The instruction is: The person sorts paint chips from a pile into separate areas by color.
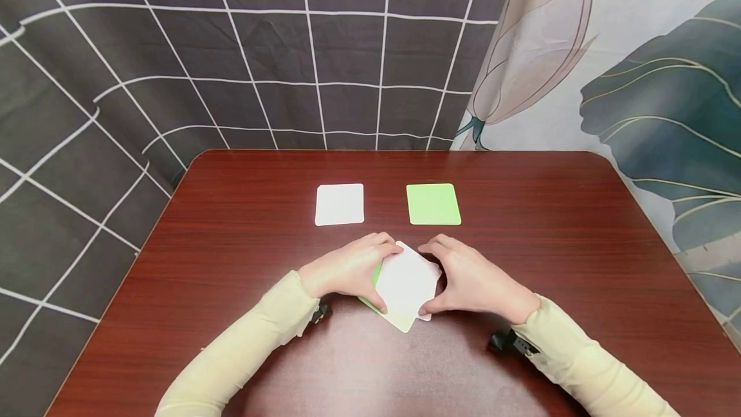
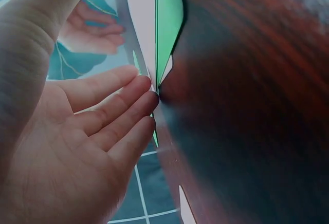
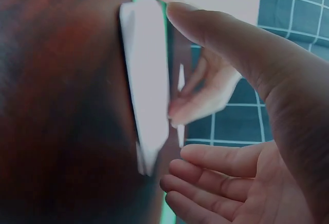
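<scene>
A stack of square cards [image 1: 408,285], white on top with green edges showing at the left, lies turned unevenly between both hands. My left hand [image 1: 356,272] grips it from the left, fingertips at its upper corner and thumb at the lower edge. In the left wrist view the left fingertips [image 2: 153,98] meet the cards' edges. Curved around the right side is my right hand [image 1: 471,275], its thumb right at a lower white corner. In the right wrist view, the right fingers [image 3: 205,183] are relaxed and apart from the stack.
A white square card [image 1: 339,204] lies farther back on the reddish-brown table [image 1: 260,211]. To its right lies a green square card [image 1: 433,204]. Behind the table hang a dark grid-patterned cloth [image 1: 347,50] and a leaf-patterned curtain [image 1: 637,82].
</scene>
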A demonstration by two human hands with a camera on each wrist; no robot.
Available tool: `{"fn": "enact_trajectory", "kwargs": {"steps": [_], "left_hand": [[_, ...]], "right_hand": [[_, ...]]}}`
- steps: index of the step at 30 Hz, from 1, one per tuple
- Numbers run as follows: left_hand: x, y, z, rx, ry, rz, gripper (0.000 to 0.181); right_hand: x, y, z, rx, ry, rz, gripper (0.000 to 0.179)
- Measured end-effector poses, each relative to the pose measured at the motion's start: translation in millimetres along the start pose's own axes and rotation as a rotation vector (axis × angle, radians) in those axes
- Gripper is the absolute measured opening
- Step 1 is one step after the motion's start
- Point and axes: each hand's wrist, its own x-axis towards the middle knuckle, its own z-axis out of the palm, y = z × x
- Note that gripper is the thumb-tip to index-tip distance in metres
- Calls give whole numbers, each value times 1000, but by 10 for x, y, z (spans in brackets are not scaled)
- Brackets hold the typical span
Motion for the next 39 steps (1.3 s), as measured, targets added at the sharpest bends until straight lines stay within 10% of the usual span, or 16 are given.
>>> {"fn": "enact_trajectory", "kwargs": {"steps": [25, 39], "left_hand": [[25, -4, -16, 32, 60, 10, 98], [10, -218, -343, 32, 216, -34, 93]], "right_hand": [[31, -5, 65, -50, 72, -49, 79], [526, 40, -209, -43, 85, -87, 84]]}}
